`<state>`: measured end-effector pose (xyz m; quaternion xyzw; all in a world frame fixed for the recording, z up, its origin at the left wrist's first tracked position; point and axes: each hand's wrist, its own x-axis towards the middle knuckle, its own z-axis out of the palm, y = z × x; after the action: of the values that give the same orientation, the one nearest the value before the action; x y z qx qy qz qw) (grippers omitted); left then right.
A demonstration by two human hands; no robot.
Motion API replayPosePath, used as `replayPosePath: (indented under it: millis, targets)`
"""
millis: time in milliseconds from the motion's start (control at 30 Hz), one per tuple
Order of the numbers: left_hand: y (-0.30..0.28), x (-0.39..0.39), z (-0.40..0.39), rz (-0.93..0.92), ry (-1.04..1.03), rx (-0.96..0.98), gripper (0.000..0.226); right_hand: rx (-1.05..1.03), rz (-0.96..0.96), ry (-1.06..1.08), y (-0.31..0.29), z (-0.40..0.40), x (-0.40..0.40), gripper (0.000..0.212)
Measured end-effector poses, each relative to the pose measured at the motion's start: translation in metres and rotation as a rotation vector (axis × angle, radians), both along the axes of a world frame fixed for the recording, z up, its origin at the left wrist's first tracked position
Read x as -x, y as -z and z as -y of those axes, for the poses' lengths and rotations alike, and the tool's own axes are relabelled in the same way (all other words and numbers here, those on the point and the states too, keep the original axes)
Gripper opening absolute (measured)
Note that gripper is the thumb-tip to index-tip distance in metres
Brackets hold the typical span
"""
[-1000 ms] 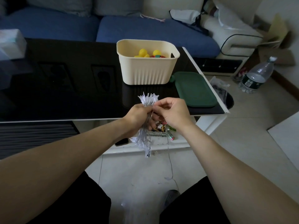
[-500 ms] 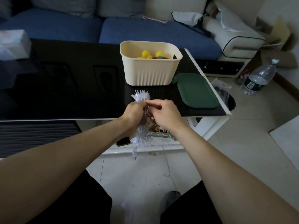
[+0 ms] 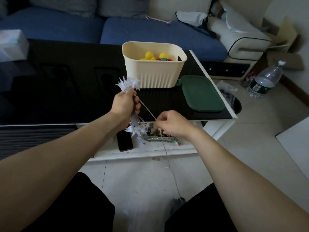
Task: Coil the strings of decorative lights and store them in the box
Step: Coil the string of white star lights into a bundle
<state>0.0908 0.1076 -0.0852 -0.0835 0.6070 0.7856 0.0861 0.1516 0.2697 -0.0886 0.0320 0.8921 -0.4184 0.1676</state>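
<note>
The biggest risk sits with the cream box at centre frame on the dark counter: it already holds yellow and red pieces, so a loose bundle dropped in could snag on them and come undone. Its green lid lies flat just to the right of it on the counter, well clear of the opening, so nothing blocks the way in.

Next, the bundle of white star lights. The left hand, middle of the frame, is wrapped round its waist, with stars fanning out above the fist and more hanging below it. If that grip slackens, I judge the gathered loops would slide apart and the coiling would need redoing.

Then the wire. It runs taut and slanting from the left hand down to the right hand, whose fingertips pinch it. A hard pull could kink the thin strand or drag stars out of the bundle. Below the right hand a further length trails down towards the floor, where it may catch on the lower shelf edge, or on the phone and clutter lying there.

As for writing: the water bottle at right carries a dark label, but nothing on it is legible, and no brand reads anywhere else.
</note>
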Motion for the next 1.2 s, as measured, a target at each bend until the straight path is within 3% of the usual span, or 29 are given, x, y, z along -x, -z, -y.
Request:
replayPosePath:
  millis: [133,400,467,600,767,867,1067,1200]
  targets:
    - [0.003,0.007,0.01,-0.014,-0.099,0.034,0.03,0.201,0.249,-0.034,0.007,-0.009,-0.001,0.016]
    - [0.0,0.004,0.011,0.039,-0.095,-0.108,0.03,0.292,0.302,0.056,0.01,-0.035,0.001,0.048]
    - [0.0,0.004,0.011,0.043,-0.1,-0.116,0.032,0.325,0.316,0.077,0.011,-0.046,0.0,0.044]
    - [-0.002,0.004,0.013,0.055,-0.122,-0.097,0.034,0.466,0.264,0.135,0.015,-0.069,-0.006,0.031]
    - [0.002,0.002,0.009,0.047,-0.086,-0.009,0.035,0.251,0.176,0.136,0.024,-0.085,-0.006,0.02]
    - [0.003,0.002,0.006,0.037,-0.077,0.011,0.035,0.34,0.117,0.244,0.023,-0.086,-0.005,0.014]
    - [0.004,-0.001,0.007,0.026,-0.058,-0.017,0.033,0.354,-0.193,0.425,0.015,-0.081,-0.002,0.011]
    - [0.003,-0.001,0.008,0.006,-0.018,-0.025,0.032,0.449,-0.283,0.44,0.006,-0.074,-0.001,0.009]
